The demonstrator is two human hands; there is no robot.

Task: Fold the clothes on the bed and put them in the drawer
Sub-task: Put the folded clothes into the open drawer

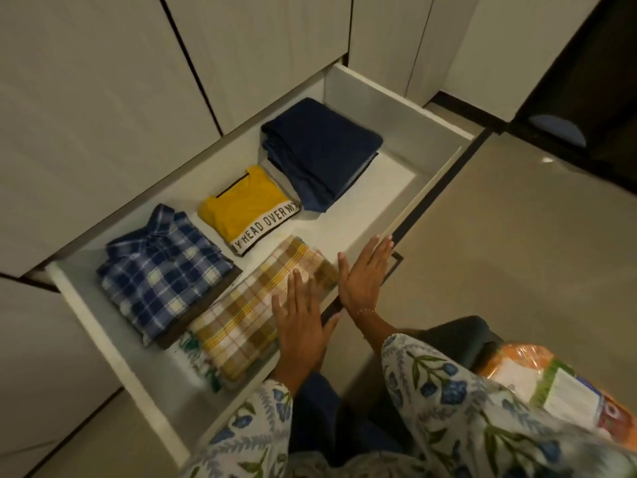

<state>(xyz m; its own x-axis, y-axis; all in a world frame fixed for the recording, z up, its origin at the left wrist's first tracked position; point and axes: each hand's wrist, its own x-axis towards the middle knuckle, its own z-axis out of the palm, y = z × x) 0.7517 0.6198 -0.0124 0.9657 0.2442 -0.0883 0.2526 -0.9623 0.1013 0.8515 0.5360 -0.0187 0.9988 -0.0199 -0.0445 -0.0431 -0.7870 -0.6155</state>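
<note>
Head view. The wide white pull-out drawer [348, 215] is standing fully open beneath the pale cabinet doors [103, 98]. Four folded piles are lying inside it: a dark navy folded garment stack [320, 150] at the far end, a mustard-yellow printed T-shirt [246, 208] next to it, a blue-and-white checked shirt [162, 270] at the near-left, and a yellow-brown checked cloth [255, 312] along the front wall, sitting on a green-and-white printed piece [193, 353].

The left hand [300, 319] is hovering flat over or pressing on the checked cloth; contact cannot be told for sure through the blur. Its grip is apart, fingers straight, holding nothing. The right hand [365, 277] is resting, fingers extended and grip likewise apart, against the drawer's front panel [424, 201].

Judgement: the folding appears done for these items, and the placing step is finishing. The next move probably calls for lifting the left hand clear of the cloth, then pushing the front panel evenly so the drawer is sliding shut without snagging the top cloth.
</note>
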